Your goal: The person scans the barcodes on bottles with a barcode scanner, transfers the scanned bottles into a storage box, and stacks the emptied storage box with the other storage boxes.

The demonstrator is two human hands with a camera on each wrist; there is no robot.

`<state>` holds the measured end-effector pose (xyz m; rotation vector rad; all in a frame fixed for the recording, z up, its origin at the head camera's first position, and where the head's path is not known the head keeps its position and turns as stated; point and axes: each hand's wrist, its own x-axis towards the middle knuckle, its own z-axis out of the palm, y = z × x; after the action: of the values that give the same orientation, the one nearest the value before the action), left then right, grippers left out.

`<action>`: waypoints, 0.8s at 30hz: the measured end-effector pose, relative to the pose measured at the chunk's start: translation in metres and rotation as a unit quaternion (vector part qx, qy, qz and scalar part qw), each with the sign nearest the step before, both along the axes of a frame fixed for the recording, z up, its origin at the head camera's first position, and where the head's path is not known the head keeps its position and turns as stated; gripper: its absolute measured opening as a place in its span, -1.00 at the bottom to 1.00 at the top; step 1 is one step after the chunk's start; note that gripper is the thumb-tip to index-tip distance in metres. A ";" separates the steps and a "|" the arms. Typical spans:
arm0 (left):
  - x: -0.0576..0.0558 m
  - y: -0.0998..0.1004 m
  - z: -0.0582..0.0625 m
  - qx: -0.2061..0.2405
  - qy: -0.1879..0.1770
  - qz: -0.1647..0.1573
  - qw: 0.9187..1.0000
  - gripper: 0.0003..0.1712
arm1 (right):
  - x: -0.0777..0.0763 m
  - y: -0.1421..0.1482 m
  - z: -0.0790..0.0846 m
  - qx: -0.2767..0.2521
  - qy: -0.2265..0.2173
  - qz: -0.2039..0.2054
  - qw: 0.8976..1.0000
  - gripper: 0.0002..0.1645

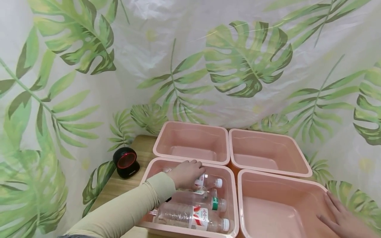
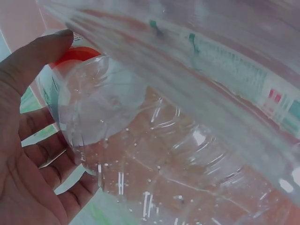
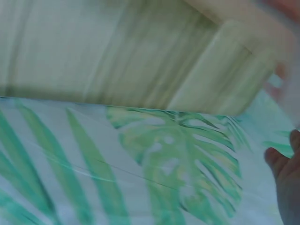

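In the front left pink bin, several clear plastic bottles lie on their sides. My left hand reaches in and grips the rear bottle, which has a white cap and a red and white label. The left wrist view shows thumb and fingers around that clear bottle. Nearer me are a bottle with a green neck band and a larger bottle with a red and white label. My right hand, fingers extended, is at the right rim of the front right bin and holds nothing.
Two more pink bins stand behind, the back left bin and the back right bin. A black round device with a red ring sits on the wooden table. Leaf-patterned sheeting hangs around the table.
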<state>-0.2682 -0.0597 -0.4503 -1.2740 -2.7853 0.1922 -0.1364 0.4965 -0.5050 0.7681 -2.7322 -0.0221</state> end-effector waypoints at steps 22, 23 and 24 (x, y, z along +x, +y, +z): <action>-0.009 -0.011 0.020 0.113 -0.038 -0.004 0.993 -0.44 | 0.006 -0.017 -0.002 -0.164 -0.108 -0.135 0.971 -0.06; -0.009 -0.013 0.024 0.126 -0.048 -0.005 0.991 -0.43 | 0.006 -0.017 -0.002 -0.163 -0.108 -0.134 0.972 -0.07; -0.010 -0.015 0.029 0.139 -0.057 -0.006 0.989 -0.42 | 0.006 -0.018 -0.002 -0.162 -0.105 -0.134 0.972 -0.07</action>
<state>-0.2781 -0.0748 -0.4212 -1.2670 -2.7692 -0.2703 -0.1300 0.4781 -0.5065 0.3225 -2.9098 0.4594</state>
